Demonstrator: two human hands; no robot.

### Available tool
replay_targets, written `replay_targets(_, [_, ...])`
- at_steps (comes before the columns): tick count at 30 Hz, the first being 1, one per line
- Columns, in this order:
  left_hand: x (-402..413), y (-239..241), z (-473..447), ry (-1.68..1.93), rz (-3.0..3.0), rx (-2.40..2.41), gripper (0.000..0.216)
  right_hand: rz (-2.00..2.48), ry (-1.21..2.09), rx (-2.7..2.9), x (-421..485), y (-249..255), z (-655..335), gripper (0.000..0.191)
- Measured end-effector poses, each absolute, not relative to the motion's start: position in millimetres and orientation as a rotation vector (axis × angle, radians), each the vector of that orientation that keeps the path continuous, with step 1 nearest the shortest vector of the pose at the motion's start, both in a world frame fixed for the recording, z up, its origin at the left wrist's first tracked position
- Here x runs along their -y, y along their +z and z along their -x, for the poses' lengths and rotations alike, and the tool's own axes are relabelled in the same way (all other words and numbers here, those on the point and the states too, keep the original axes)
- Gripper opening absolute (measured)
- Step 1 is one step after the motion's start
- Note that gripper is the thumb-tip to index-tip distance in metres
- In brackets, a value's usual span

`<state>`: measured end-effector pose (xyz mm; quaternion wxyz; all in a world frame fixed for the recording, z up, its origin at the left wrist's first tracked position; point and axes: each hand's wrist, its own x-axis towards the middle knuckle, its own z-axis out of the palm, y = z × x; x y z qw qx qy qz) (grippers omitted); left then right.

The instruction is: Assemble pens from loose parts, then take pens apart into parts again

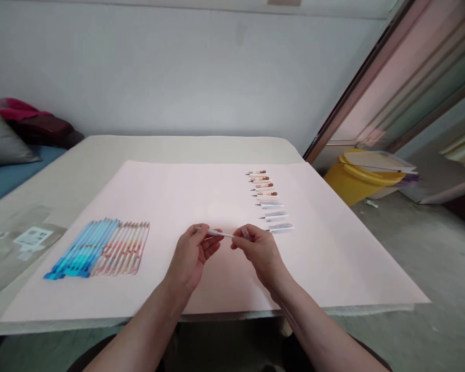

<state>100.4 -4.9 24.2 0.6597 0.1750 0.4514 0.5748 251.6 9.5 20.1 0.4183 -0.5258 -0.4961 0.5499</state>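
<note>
Over the near middle of the table, a slim white pen (214,233) spans the gap between both hands. My left hand (191,250) pinches its thicker end between thumb and forefinger, the other fingers half curled. At the other end, my right hand (259,249) is closed on the thin white rod of the pen. A small translucent piece (247,234) also shows among the right fingers; its kind is unclear. Just beyond that hand, short pen parts with dark tips (265,194) lie in a column, some brown and cream, the nearer ones clear and greyish.
Blue pens (86,245) and pinkish clear pens (124,248) lie side by side in rows at the left on a pale pink sheet (186,191). A clear plastic package (27,240) is at the far left. A yellow bin (346,178) stands on the floor right of the table.
</note>
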Motion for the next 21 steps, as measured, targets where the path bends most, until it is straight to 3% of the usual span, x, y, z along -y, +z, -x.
replay_targets(21, [-1,22,-89,1.32,-0.355,-0.996,0.015,1.248,1.424,0.982,-20,36,-281,0.011])
